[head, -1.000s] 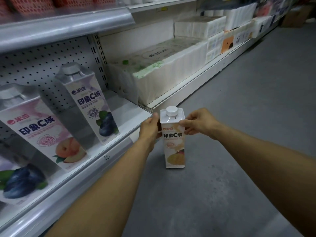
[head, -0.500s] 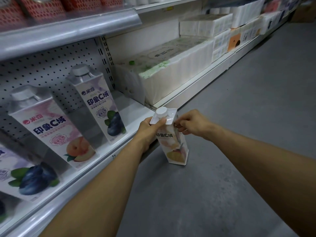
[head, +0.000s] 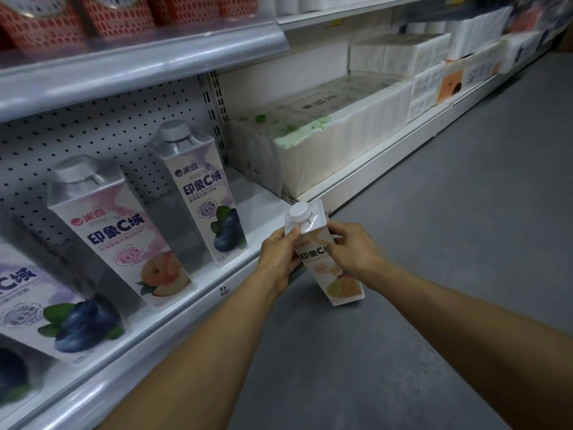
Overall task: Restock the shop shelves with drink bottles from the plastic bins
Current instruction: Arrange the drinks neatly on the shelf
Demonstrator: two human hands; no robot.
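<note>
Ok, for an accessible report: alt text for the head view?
The left hand and right hand hold a tilted drink carton before a shop shelf. A peach carton and a blueberry carton stand on it, tissue packs beyond.

Light: dim, cool; the scene is being lit softly from above. Glare: a soft sheen is being thrown along the upper shelf lip [head: 148,62] and the white cap [head: 299,211] of the held carton [head: 313,254]. Shade: the pegboard [head: 102,135] is being darkened beneath that lip. Blur: the far tissue packs [head: 483,29] are being smeared. Distortion: shelf lines are being bowed toward the frame edges.
</note>
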